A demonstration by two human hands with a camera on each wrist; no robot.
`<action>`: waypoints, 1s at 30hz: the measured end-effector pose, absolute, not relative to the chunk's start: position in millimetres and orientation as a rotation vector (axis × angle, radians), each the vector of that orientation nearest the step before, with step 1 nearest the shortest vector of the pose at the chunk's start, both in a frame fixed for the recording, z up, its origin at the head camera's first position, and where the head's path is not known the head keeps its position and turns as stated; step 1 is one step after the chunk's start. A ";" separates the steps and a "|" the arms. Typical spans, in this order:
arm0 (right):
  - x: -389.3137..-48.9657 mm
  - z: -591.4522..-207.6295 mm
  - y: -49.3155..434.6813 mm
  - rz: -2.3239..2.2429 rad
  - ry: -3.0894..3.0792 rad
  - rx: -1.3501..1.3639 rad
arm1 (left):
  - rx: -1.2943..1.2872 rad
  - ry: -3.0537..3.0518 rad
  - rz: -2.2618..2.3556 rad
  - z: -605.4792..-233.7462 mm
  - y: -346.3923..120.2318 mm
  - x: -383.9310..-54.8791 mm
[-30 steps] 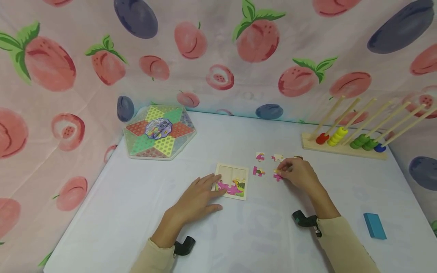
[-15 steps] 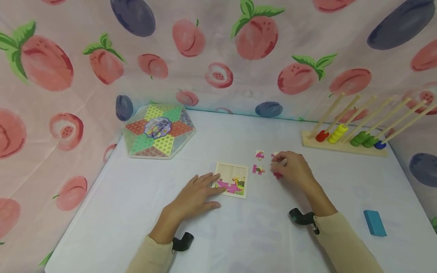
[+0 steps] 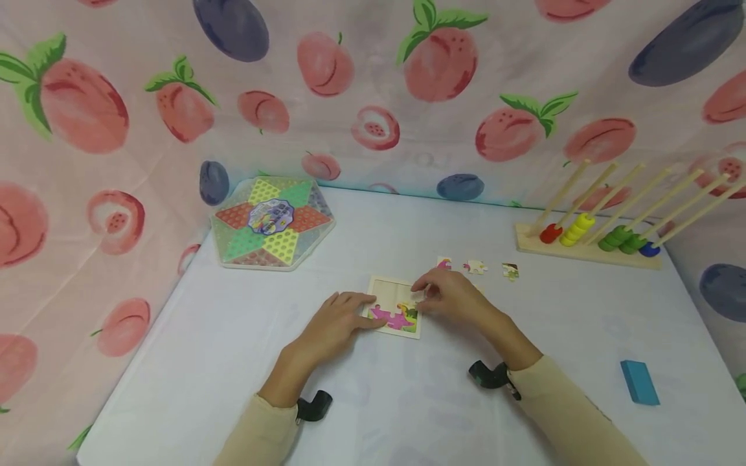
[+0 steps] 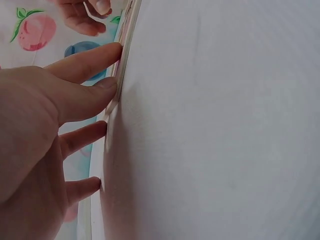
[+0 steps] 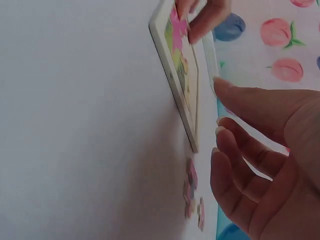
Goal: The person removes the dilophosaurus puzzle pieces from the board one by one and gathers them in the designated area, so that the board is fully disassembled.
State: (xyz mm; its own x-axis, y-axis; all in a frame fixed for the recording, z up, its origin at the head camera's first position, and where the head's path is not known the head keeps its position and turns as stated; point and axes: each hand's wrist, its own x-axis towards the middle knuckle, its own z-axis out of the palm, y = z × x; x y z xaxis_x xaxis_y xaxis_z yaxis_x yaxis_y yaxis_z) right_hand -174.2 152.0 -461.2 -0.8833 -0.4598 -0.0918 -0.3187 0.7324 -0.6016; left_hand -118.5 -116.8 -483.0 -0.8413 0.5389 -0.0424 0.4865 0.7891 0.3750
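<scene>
A small wooden puzzle tray lies mid-table, its lower part filled with pink dinosaur pieces and its upper part bare. My left hand rests at the tray's left side, fingers extended, with fingertips on the frame. In the left wrist view, the thumb and a finger touch the tray's edge. My right hand hovers at the tray's right rim, overlapping it in the head view. The right wrist view shows its thumb and fingertips apart, with nothing visible between them. Loose puzzle pieces lie right of the tray, some hidden behind that hand.
A hexagonal Chinese checkers board lies at the back left. At the back right stands a wooden bead rack with upright rods and coloured beads. A blue block sits at the right, and a fruit-print cloth hangs behind the table.
My right hand has moved left from the loose pieces to the tray's right rim, uncovering the dark piece at the far right. The left hand keeps its place on the tray.
</scene>
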 end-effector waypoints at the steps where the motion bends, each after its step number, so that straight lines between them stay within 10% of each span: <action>1: -173.3 -462.3 149.7 -0.864 2.687 -0.630 | 0.814 2.829 0.539 -482.9 -116.9 -118.8; 30: -170.1 -465.9 131.0 -0.759 2.590 -0.585 | 0.811 2.729 0.659 -481.0 -127.3 -132.8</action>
State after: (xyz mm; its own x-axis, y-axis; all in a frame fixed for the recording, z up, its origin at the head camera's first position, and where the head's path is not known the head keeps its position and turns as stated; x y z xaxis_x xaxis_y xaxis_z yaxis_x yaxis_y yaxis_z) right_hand -170.1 131.0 -465.9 -0.8419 -0.4854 -0.2358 -0.2813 0.7676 -0.5758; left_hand -132.8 -127.3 -481.0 -0.8240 0.5609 -0.0795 0.4629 0.7475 0.4764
